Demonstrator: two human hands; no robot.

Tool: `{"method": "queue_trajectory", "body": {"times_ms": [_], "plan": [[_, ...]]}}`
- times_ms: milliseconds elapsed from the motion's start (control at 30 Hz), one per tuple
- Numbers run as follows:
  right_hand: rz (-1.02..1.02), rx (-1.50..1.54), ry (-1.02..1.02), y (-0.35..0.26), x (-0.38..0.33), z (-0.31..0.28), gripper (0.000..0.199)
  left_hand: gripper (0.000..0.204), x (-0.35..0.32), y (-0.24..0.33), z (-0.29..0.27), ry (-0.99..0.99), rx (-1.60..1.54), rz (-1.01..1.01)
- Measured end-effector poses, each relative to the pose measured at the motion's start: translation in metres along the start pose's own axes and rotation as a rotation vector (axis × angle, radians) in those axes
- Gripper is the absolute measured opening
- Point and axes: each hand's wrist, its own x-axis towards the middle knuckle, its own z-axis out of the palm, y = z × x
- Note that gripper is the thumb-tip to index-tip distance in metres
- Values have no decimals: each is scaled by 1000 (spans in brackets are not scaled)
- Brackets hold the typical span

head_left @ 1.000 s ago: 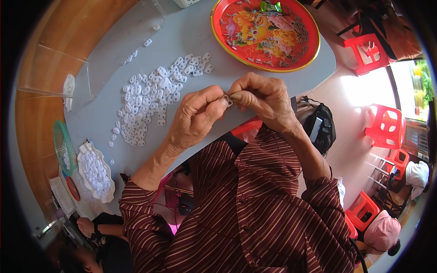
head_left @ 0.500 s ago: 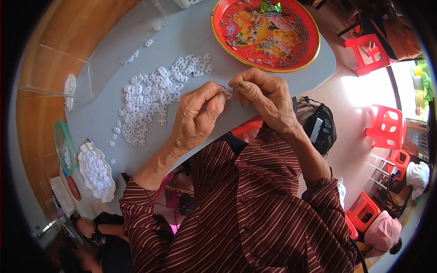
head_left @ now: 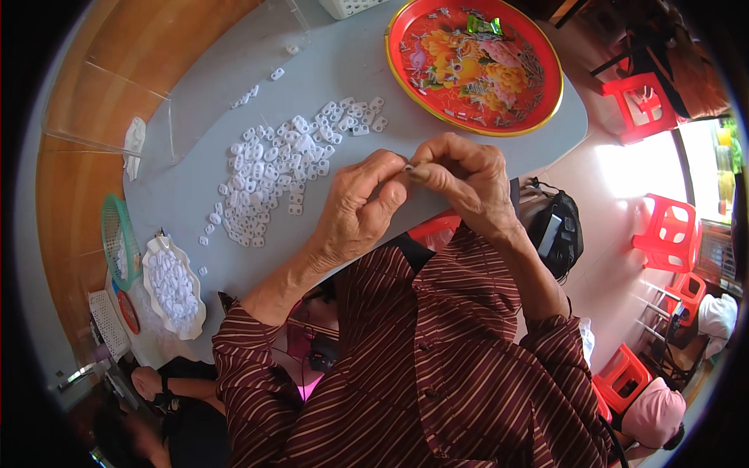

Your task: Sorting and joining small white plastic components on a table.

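Note:
Above the grey table's (head_left: 335,74) near edge my two hands meet fingertip to fingertip. My left hand (head_left: 360,204) pinches a small white plastic piece (head_left: 408,167), mostly covered by the fingers. The thumb and forefinger of my right hand (head_left: 470,181) are closed against the same spot; whatever lies between them is too small to make out. Left of the hands spreads a loose heap of white two-holed plastic pieces (head_left: 265,164). Beyond my right hand is a round red flowered tray (head_left: 468,121) with many small silvery pins (head_left: 503,101) scattered in it.
A green wrapper (head_left: 485,26) lies in the tray. At left are a white dish (head_left: 194,324) of white pieces, a green basket (head_left: 111,214) and a clear panel (head_left: 109,101). A black bag (head_left: 558,234) and red stools (head_left: 667,234) are at right. Another person (head_left: 191,413) sits lower left.
My hands have come closer, fingertips now touching around the small white piece. The whole view has shifted slightly, so the table and tray appear further right and lower.

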Motion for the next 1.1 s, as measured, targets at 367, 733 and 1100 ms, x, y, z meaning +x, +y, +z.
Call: {"method": "queue_trajectory", "body": {"times_ms": [367,733,1100], "plan": [[74,186,-22,1,-1,-2,12,10,28,-10,-29,68,562,179],[3,-31,25,2,-3,1,16,17,44,-20,-23,-94,820,185],[-38,-44,34,7,-3,-1,18,11,54,-22,-17,-126,771,205]]}}
